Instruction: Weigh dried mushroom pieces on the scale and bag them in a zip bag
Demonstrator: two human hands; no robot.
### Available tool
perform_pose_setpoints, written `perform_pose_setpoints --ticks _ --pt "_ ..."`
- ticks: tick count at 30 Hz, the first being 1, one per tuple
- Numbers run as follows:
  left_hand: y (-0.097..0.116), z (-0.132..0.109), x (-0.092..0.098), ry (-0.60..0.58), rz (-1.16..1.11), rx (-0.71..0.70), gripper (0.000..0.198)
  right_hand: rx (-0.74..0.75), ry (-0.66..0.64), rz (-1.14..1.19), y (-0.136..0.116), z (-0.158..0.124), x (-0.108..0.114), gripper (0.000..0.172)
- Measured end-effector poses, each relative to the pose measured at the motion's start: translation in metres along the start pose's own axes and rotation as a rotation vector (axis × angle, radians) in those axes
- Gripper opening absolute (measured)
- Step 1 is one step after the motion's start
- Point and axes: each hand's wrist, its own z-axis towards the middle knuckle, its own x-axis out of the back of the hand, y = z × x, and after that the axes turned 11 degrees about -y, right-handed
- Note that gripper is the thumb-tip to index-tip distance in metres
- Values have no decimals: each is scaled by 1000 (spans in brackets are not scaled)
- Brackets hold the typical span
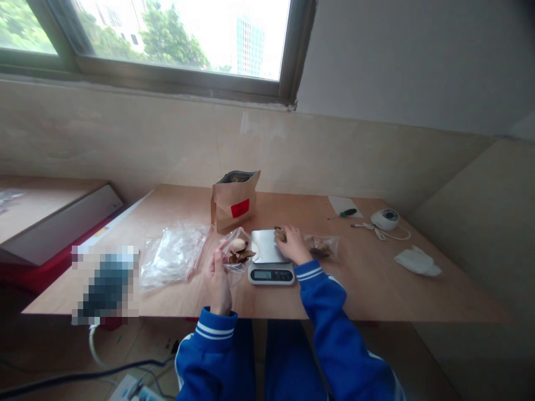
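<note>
So my left hand (219,278) pinches a small zip bag (237,252), already partly filled, at nine o'clock of the scale (270,257). My right hand (291,245) closes on dried pieces (279,234) over its pan; empty bags (173,256) wait unfilled.

Just one head-worn view, looking forward and down over a wooden table (376,289) from the near edge, facing the wall and window (188,33), fairly close to the scale (270,259).
</note>
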Motion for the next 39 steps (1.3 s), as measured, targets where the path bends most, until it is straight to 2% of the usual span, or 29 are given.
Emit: perform_pose_setpoints --ticks 2,5,7,9,11,14,16,21,23,26,29,31,34,37,39 --pt "0 -2 -2 -24 -21 6 51 -10 1 -22 4 1 -8 38" --pt "2 -4 -3 -50 -51 32 51 -10 87 61 -4 -2 -6 32" --pt "2 -5 -1 -64 -58 56 52 36 162 221 -19 -8 3 30" --pt "0 -4 1 -72 -64 80 53 155 183 424 -39 -18 16 31" --pt "-1 -3 2 -92 -76 89 54 308 102 548 -60 -30 29 31" --pt "-1 -1 2 -135 -89 91 56 433 -20 550 -79 -47 39 30" --pt "1 0 0 -164 -96 104 58 425 -19 573 -80 -54 38 30" --pt "9 -2 2 -255 -160 200 59 302 34 723 -64 -59 23 34" --pt "14 -1 5 -331 -187 273 56 294 -3 771 -62 -59 21 36" --pt "25 4 6 -481 -222 387 49 334 -125 838 -68 -59 21 37" --pt "37 13 1 -562 -171 395 44 347 -153 935 -73 -61 18 32" --pt "44 17 -2 -560 -57 317 43 308 -42 998 -74 -65 12 28" --pt "47 15 -3 -554 153 224 44 147 291 1032 -70 -74 -3 29" --pt "47 0 2 -617 310 176 48 -53 628 1029 -66 -84 -14 35" --pt "47 -12 5 -662 351 119 45 -97 731 1016 -65 -88 -16 36"
